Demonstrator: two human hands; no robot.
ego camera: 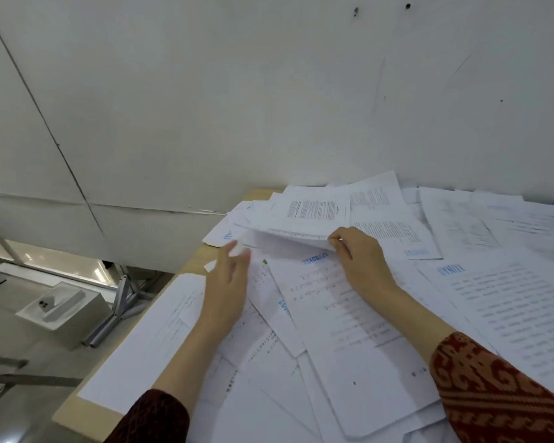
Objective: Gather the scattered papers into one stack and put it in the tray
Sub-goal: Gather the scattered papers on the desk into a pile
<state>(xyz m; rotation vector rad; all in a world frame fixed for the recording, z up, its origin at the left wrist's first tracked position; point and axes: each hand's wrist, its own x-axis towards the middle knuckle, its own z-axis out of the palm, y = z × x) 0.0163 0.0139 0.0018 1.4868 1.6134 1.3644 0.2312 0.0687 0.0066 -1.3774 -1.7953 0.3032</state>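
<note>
My table [191, 260] is a pale wood-topped one, its bare surface showing only as a narrow strip along the left edge and at the far corner near the centre of the frame. Loose printed papers [349, 330] cover the rest of it, overlapping at all angles from the lower centre out to the right edge, some with blue headings. 1 long white sheet [147, 340] lies along the left edge at the lower left, its corner just short of the table's rim.
</note>
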